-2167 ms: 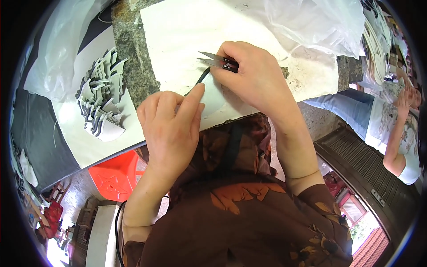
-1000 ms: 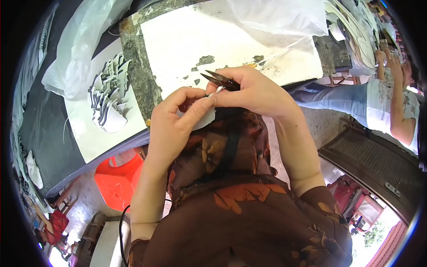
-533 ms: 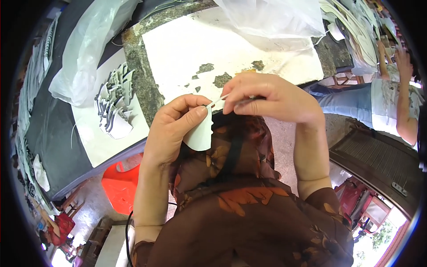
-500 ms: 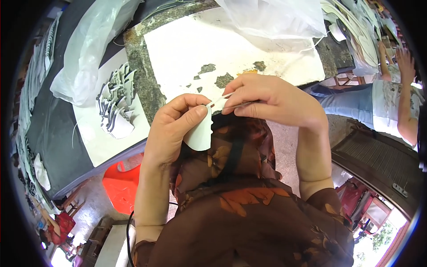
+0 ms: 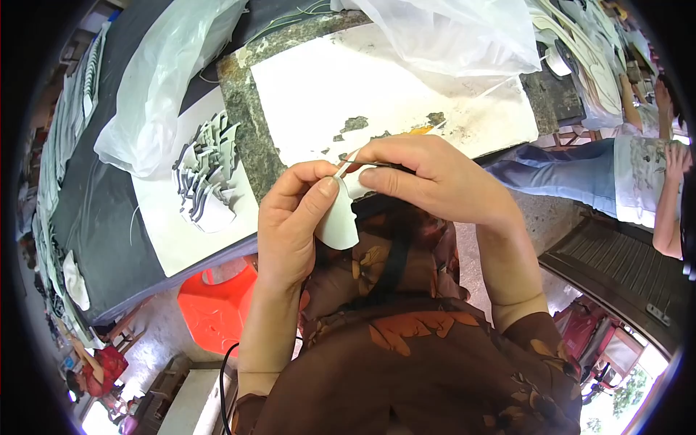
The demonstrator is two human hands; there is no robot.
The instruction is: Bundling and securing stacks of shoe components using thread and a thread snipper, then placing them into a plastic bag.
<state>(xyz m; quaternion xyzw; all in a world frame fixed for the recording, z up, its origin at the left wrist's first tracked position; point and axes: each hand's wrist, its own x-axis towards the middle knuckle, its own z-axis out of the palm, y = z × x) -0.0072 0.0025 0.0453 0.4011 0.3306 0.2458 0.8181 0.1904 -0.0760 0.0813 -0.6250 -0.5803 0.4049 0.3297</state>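
Note:
Near the front edge of the bench, my left hand [image 5: 296,206] is closed, pinching a white, sheet-like piece [image 5: 338,226] between thumb and forefinger. The piece hangs down, with a rounded lower end and small notches along its right side. A thin pale strip [image 5: 346,164] runs from its top edge to the fingers of my right hand [image 5: 428,174], which are bent closed around the strip's far end. Something thin and dark shows between the right thumb and forefinger, mostly hidden. Left of my hands, a pile of similar white pieces with dark grey edges [image 5: 206,174] lies on a white sheet [image 5: 163,239].
A worn stone slab [image 5: 246,109] bears a stained white board [image 5: 304,94]. Clear plastic bags [image 5: 148,109] lie at the far left and far middle [image 5: 457,36]. A red stool [image 5: 214,312] stands below the bench. Another person in jeans [image 5: 558,174] is at the right.
My right hand has come closer to the left, and the strip between them shows shorter. The hanging piece has tilted slightly. The whole view has shifted a little.

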